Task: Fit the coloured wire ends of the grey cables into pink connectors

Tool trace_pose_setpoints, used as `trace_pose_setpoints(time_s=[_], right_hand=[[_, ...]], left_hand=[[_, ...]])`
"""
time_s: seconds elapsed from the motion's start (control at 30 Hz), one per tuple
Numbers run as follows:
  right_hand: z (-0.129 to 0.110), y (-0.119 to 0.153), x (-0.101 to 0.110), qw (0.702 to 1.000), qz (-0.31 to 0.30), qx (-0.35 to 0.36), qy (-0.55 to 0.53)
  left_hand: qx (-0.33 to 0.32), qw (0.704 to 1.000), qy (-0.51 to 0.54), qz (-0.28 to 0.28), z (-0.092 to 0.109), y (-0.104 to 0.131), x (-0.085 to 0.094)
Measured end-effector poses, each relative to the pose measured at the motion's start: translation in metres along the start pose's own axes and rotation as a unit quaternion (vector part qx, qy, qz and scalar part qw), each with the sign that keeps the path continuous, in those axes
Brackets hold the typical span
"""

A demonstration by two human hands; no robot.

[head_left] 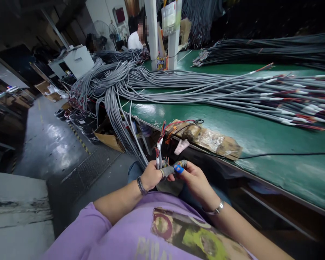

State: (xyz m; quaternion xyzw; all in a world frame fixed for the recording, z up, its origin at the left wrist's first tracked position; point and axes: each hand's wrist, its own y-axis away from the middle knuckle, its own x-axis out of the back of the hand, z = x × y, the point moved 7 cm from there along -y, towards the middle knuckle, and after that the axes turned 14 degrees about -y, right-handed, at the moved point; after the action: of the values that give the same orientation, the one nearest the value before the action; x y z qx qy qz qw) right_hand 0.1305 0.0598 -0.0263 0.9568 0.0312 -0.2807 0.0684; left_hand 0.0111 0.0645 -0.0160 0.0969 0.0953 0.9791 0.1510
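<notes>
My left hand [154, 175] is closed round grey cables [157, 163] whose ends stand up above the fist. White tape wraps the cable ends [159, 144], and thin red, blue and dark wires fan out at the top. My right hand [192, 175] is closed in a pinch, its fingertips meeting those of the left. Blue and grey coverings wrap several fingers. Short coloured wire ends [166, 159] poke up between the hands. Exactly what the right fingertips grip is hidden.
Grey cables [178, 86] lie along the green table [273, 144] and hang over its near edge. A taped wooden board [213, 139] with orange clips sits at that edge. Dark cables [273, 47] lie farther back. A person [135, 39] is beyond the post [152, 32].
</notes>
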Motion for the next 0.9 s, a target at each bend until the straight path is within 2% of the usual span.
trace_pose_setpoints(time_s=[0.1, 0.17, 0.3, 0.4, 0.5, 0.67, 0.9], right_hand=[[-0.003, 0.000, -0.005, 0.999, -0.039, -0.015, 0.007], [-0.011, -0.001, -0.011, 0.997, -0.069, 0.000, 0.033], [-0.023, -0.003, -0.018, 0.987, -0.111, 0.044, 0.109], [-0.018, -0.006, -0.010, 0.989, -0.074, 0.045, 0.123], [-0.007, -0.007, 0.000, 0.996, -0.028, 0.014, 0.081], [0.002, -0.005, 0.002, 1.000, -0.014, -0.022, -0.005], [-0.002, -0.005, -0.003, 0.998, -0.019, -0.043, -0.049]], left_hand=[[-0.009, 0.999, -0.016, -0.040, 0.006, 0.003, -0.003], [-0.018, 0.998, -0.033, -0.055, 0.011, 0.004, -0.005], [-0.034, 0.997, -0.034, -0.055, 0.014, 0.005, -0.006], [-0.042, 0.999, -0.016, -0.006, 0.009, 0.005, -0.001], [-0.035, 0.998, 0.020, 0.047, 0.002, 0.003, 0.005], [-0.023, 0.992, 0.074, 0.104, -0.003, -0.001, 0.011], [-0.011, 0.989, 0.094, 0.117, 0.004, 0.001, 0.012]])
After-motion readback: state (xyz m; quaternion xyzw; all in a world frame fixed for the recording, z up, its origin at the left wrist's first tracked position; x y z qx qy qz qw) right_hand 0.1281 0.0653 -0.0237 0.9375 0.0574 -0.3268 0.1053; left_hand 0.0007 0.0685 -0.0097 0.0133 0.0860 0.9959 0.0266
